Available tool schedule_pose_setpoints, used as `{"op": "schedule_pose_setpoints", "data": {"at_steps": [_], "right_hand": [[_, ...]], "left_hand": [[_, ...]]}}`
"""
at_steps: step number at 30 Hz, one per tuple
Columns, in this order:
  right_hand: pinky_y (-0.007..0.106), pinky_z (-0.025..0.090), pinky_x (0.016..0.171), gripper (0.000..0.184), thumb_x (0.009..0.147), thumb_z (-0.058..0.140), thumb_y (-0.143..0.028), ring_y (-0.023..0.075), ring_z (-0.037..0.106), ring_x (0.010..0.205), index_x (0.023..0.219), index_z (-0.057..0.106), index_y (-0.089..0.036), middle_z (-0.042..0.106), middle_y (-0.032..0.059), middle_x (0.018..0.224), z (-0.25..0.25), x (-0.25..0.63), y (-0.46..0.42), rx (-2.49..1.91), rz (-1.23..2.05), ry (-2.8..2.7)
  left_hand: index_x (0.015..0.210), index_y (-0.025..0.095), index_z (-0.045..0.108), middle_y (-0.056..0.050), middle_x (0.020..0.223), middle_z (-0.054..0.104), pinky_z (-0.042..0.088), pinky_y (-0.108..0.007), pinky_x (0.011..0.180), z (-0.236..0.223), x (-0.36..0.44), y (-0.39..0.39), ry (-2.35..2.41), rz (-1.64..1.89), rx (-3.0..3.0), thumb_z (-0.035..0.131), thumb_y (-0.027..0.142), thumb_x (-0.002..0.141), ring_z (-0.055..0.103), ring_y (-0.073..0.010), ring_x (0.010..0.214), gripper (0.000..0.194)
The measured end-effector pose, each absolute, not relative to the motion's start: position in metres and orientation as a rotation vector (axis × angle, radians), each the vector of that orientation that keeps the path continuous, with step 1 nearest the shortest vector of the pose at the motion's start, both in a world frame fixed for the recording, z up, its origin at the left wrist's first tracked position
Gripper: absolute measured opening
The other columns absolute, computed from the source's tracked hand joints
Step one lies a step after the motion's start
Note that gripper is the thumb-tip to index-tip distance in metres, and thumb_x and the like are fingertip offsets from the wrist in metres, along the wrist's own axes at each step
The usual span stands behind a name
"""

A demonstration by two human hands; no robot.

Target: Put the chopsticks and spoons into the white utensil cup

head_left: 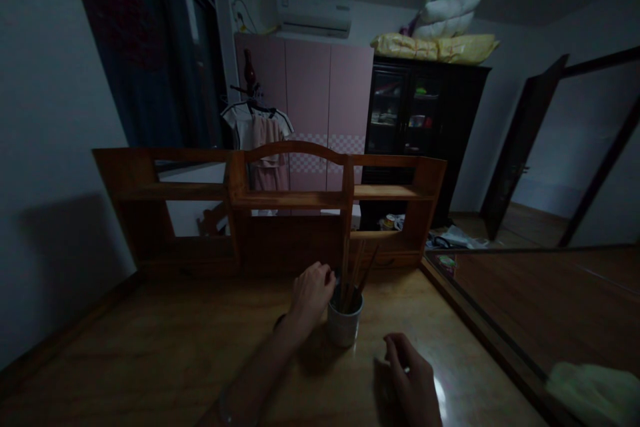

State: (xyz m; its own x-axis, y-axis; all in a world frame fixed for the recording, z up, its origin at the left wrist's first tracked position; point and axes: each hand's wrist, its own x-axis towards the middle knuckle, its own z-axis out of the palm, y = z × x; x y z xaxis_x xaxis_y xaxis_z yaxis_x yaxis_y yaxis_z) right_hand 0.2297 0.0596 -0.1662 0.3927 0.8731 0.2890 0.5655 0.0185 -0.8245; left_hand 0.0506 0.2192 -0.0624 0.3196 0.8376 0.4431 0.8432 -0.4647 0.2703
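A small white cup [344, 324] stands on the wooden desk [165, 353] and holds several long thin sticks, pencils or chopsticks [354, 270]. My left hand [311, 292] is stretched out to the cup's left rim, fingers curled at the sticks. Whether it grips one I cannot make out in the dim light. My right hand [407, 377] rests on the desk in front of and right of the cup, fingers curled loosely, something small and pale near the fingertips.
A wooden shelf unit [270, 197] stands along the desk's back edge. A dark bed frame edge [480, 320] runs along the right. Pink wardrobe [320, 100], dark cabinet [420, 113] and open door [520, 147] lie behind. A pale cloth [590, 390] lies bottom right.
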Motion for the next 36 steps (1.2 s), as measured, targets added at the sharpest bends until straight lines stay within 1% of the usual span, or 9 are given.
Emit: {"op": "schedule_pose_setpoints", "data": {"at_steps": [7, 12, 15, 19, 22, 26, 28, 31, 36], "right_hand": [[0.02, 0.045, 0.067, 0.028, 0.096, 0.039, -0.042, 0.0168, 0.063, 0.078, 0.093, 0.059, -0.023, 0.067, 0.0016, 0.085, -0.166, 0.23, 0.059, -1.654, 0.394, -1.278], [0.021, 0.046, 0.066, 0.028, 0.095, 0.04, -0.042, 0.0177, 0.064, 0.077, 0.093, 0.06, -0.021, 0.068, 0.0033, 0.086, -0.165, 0.23, 0.059, -1.652, 0.372, -1.293], [0.021, 0.047, 0.065, 0.03, 0.095, 0.039, -0.042, 0.0188, 0.065, 0.079, 0.093, 0.06, -0.02, 0.068, 0.0051, 0.088, -0.165, 0.23, 0.06, -1.66, 0.361, -1.293], [0.022, 0.046, 0.066, 0.029, 0.096, 0.039, -0.041, 0.0179, 0.064, 0.076, 0.093, 0.06, -0.021, 0.068, 0.0038, 0.087, -0.165, 0.229, 0.059, -1.672, 0.354, -1.293], [0.022, 0.046, 0.067, 0.027, 0.095, 0.041, -0.04, 0.0168, 0.064, 0.076, 0.093, 0.06, -0.021, 0.068, 0.0026, 0.087, -0.165, 0.229, 0.059, -1.668, 0.337, -1.302], [0.022, 0.046, 0.067, 0.026, 0.095, 0.042, -0.04, 0.0172, 0.064, 0.076, 0.094, 0.061, -0.022, 0.068, 0.0022, 0.087, -0.167, 0.229, 0.059, -1.668, 0.342, -1.32], [0.023, 0.045, 0.068, 0.026, 0.095, 0.042, -0.04, 0.0178, 0.064, 0.077, 0.093, 0.061, -0.022, 0.068, 0.0022, 0.087, -0.167, 0.229, 0.059, -1.667, 0.344, -1.331], [0.023, 0.045, 0.069, 0.026, 0.095, 0.042, -0.041, 0.0182, 0.064, 0.079, 0.093, 0.06, -0.022, 0.068, 0.0023, 0.088, -0.168, 0.229, 0.059, -1.662, 0.339, -1.333], [0.023, 0.044, 0.068, 0.027, 0.096, 0.04, -0.04, 0.0188, 0.063, 0.078, 0.093, 0.06, -0.022, 0.067, 0.0032, 0.087, -0.168, 0.229, 0.059, -1.651, 0.349, -1.328]], "left_hand": [[0.082, 0.023, 0.061, -0.004, 0.091, 0.066, 0.036, -0.026, 0.061, -0.061, 0.048, 0.219, -1.638, -0.786, -2.562, 0.045, 0.03, 0.091, 0.064, -0.0178, 0.083, 0.02], [0.085, 0.022, 0.062, -0.005, 0.095, 0.066, 0.039, -0.026, 0.064, -0.058, 0.05, 0.217, -1.712, -0.696, -2.587, 0.047, 0.037, 0.09, 0.064, -0.019, 0.088, 0.021], [0.092, 0.022, 0.062, -0.006, 0.1, 0.064, 0.042, -0.027, 0.069, -0.052, 0.044, 0.215, -1.73, -0.695, -2.638, 0.047, 0.051, 0.089, 0.063, -0.0203, 0.09, 0.034], [0.109, 0.023, 0.059, -0.007, 0.109, 0.061, 0.043, -0.029, 0.074, -0.043, 0.004, 0.226, -1.702, -0.743, -2.797, 0.048, 0.074, 0.076, 0.062, -0.0229, 0.094, 0.061], [0.102, 0.022, 0.061, -0.006, 0.102, 0.064, 0.042, -0.029, 0.076, -0.05, -0.042, 0.243, -1.744, -0.738, -2.774, 0.051, 0.07, 0.077, 0.061, -0.0227, 0.093, 0.055], [0.081, 0.019, 0.062, -0.005, 0.086, 0.066, 0.038, -0.028, 0.065, -0.088, -0.087, 0.25, -1.926, -0.471, -2.84, 0.063, 0.052, 0.073, 0.061, -0.0224, 0.083, 0.033], [0.079, 0.018, 0.062, -0.005, 0.081, 0.066, 0.036, -0.027, 0.059, -0.113, -0.094, 0.245, -2.106, -0.427, -2.857, 0.063, 0.046, 0.072, 0.061, -0.0219, 0.075, 0.029], [0.079, 0.017, 0.061, -0.005, 0.081, 0.065, 0.035, -0.026, 0.056, -0.142, -0.091, 0.238, -2.219, -0.416, -2.888, 0.066, 0.038, 0.067, 0.061, -0.0215, 0.075, 0.024], [0.079, 0.016, 0.06, -0.005, 0.083, 0.064, 0.034, -0.024, 0.055, -0.165, -0.086, 0.246, -2.262, -0.502, -2.946, 0.065, 0.033, 0.065, 0.06, -0.0204, 0.076, 0.022]]}}
